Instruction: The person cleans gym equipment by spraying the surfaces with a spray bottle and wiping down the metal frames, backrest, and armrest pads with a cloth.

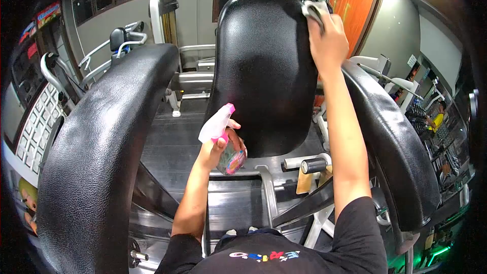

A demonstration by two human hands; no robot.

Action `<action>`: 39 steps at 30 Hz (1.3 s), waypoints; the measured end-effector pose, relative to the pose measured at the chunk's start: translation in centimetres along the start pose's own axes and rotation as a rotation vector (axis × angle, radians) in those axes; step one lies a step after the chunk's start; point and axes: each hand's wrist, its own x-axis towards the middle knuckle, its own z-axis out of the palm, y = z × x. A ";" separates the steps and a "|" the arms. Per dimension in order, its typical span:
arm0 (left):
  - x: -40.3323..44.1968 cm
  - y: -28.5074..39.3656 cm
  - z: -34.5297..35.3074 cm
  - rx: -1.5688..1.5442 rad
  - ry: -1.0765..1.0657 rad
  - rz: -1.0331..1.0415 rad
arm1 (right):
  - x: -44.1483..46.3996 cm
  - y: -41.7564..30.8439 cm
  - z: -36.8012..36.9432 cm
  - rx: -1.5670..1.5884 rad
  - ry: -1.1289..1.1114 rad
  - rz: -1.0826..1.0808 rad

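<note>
A spray bottle [233, 158] with a white and pink trigger head is held in my left hand [217, 147], in front of the lower part of a black padded backrest [264, 66]. My right hand [328, 43] is raised at the backrest's upper right edge, its fingers closed on a light grey cloth [315, 11]. The cloth lies at the pad's edge; whether it presses on the pad cannot be made out.
Long black arm pads flank me on the left [101, 137] and right [390, 132]. Below are a metal frame [269, 193] and a black roller [313, 165]. Other gym machines stand behind. A person in yellow [436, 121] is far right.
</note>
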 end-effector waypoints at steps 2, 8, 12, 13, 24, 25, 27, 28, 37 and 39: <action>-0.1 -0.2 -0.2 -0.015 -0.024 0.022 | 1.0 -2.4 1.3 0.061 0.000 -0.092; -0.2 -1.3 -1.3 -0.010 -0.107 0.017 | -8.6 -9.1 -0.4 0.278 -0.086 -0.375; -0.6 -0.7 -2.7 0.075 -0.138 -0.055 | -10.3 -4.5 -1.1 0.131 -0.081 -0.308; -0.9 -0.7 -3.0 0.091 -0.148 -0.072 | -8.3 -4.0 -1.1 0.084 -0.106 -0.253; -1.3 -1.3 -4.2 -0.009 -0.153 -0.010 | -8.6 -9.6 -0.4 0.304 -0.125 -0.553; -1.2 -0.8 -3.8 -0.005 -0.154 -0.013 | -9.2 -8.0 -0.7 0.282 -0.118 -0.541; -1.3 -0.3 -3.1 0.106 -0.074 -0.029 | -8.3 -4.7 -0.9 0.059 -0.081 -0.418; -1.3 -0.6 -3.5 0.111 -0.095 -0.048 | -6.9 -3.1 -0.2 0.018 -0.040 -0.324; -1.8 -0.1 -4.4 0.057 -0.126 0.047 | -2.4 -10.9 3.2 -0.055 0.059 -0.419; -2.8 1.2 -4.2 0.082 -0.056 0.117 | -7.8 -12.0 1.7 0.188 -0.053 -0.608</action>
